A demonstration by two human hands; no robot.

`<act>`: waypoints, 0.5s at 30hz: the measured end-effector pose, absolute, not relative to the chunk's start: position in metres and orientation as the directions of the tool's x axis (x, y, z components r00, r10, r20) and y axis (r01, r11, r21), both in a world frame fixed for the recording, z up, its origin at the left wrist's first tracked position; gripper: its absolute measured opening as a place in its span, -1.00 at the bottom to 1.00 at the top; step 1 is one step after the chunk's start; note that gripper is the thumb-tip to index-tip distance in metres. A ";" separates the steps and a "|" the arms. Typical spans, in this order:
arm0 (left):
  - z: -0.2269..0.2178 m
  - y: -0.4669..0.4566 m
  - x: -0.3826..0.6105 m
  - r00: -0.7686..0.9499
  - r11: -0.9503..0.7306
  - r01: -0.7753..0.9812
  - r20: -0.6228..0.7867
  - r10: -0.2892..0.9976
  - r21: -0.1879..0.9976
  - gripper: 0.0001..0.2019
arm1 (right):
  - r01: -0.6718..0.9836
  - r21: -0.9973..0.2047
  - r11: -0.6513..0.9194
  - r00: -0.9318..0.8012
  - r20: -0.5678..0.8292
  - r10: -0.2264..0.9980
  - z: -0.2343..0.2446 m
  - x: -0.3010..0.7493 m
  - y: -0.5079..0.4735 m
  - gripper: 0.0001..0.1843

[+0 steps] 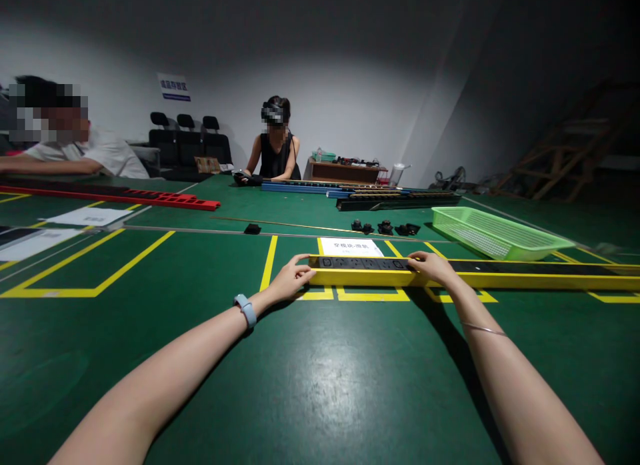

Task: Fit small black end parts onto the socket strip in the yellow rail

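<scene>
On green table (pixel 320 385), L hand (pixel 290 278) & R hand (pixel 433 266) grip yellow rail (pixel 525 275).

A long yellow track (pixel 525 279) — narrow, with yellow side walls and a black top channel — lies flat on the green table (pixel 320 385), its long axis running left to right. Its right part passes out of view at the frame edge. Black socket modules (pixel 365 263) sit face up in a row in the channel near the left end. The left hand (pixel 293 278) clasps that end; the right hand (pixel 433 266) lies over the top, just right of the modules.
</scene>
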State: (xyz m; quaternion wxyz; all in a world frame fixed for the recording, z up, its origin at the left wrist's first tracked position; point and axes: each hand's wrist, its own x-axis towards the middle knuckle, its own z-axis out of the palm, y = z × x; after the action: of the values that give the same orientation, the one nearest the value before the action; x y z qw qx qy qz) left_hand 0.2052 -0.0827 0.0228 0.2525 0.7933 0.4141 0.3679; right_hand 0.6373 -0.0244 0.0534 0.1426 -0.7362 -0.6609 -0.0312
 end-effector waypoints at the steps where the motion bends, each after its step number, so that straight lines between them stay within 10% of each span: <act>1: 0.023 -0.083 0.205 0.387 -0.530 0.470 0.375 0.842 0.706 -0.59 | 0.980 -0.180 -0.081 0.117 0.201 0.973 0.055 0.638 -0.023 -0.56; 15: 0.025 -0.083 0.205 0.383 -0.534 0.489 0.380 0.842 0.690 -0.60 | 0.988 -0.152 -0.009 0.029 0.131 0.991 0.064 0.634 -0.018 -0.59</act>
State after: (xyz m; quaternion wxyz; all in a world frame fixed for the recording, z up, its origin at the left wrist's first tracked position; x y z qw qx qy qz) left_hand 0.2047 -0.0829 0.0246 0.2413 0.7958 0.4180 0.3657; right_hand 0.6344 -0.0179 0.0643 0.1004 -0.7103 -0.6967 0.0065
